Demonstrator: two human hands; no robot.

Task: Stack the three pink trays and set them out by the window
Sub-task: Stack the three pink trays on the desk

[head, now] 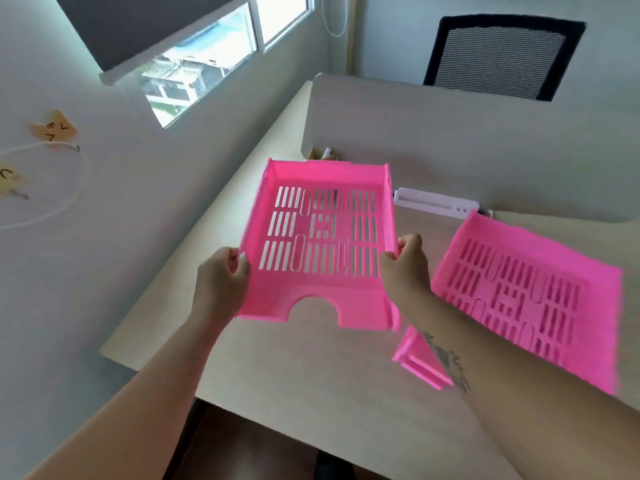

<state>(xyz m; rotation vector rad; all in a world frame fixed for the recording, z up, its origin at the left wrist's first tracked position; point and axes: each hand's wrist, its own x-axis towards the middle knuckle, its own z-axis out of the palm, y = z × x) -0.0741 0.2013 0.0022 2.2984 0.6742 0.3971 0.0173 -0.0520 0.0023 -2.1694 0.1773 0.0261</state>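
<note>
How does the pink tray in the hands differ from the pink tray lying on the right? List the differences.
1. The held tray is gripped at its sides by the left hand and right hand; the right tray has no hand on it.
2. The held tray shows its front notch; the right tray's front is out of frame.
Both are pink with slotted bases.

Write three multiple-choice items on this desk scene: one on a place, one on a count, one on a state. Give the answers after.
1. Where does the flat pink slotted plastic tray that is not held lie?
A. on the black chair
B. on the beige desk, right of the held tray
C. on the window sill

2. How many hands hold the lifted pink slotted tray?
A. none
B. one
C. two

3. The held tray is:
A. lifted above the desk
B. stacked on another tray
C. upside down

Answers:
B, it rests on the beige desk.
C, the left hand and right hand grip its sides.
A, its floor faces up, clear of the desk.
</note>
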